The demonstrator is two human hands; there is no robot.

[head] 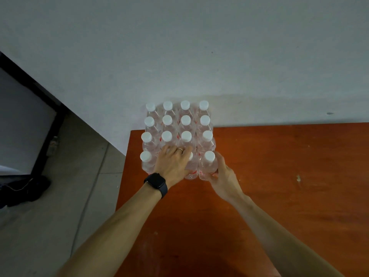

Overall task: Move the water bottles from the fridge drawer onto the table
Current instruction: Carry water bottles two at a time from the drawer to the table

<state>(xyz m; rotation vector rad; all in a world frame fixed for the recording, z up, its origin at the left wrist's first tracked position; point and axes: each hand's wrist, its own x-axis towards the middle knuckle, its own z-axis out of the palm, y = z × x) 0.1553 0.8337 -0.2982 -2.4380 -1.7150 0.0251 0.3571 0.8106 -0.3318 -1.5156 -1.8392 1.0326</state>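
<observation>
Several clear water bottles [185, 124] with white caps stand upright in tight rows at the far left corner of the orange-brown table [279, 166], against the wall. My left hand [172, 162], with a ring and a black watch on the wrist, lies over the tops of two bottles in the nearest row, fingers spread and curled around them. My right hand [223, 176] wraps the body of the nearest right corner bottle [208, 164] from its right side. The fridge drawer is out of view.
A pale wall [199, 56] rises directly behind the bottles. The table's left edge drops to a tiled floor [69, 196]. A black-framed panel [40, 116] leans at far left, with a dark shoe-like object [26, 188] on the floor below it.
</observation>
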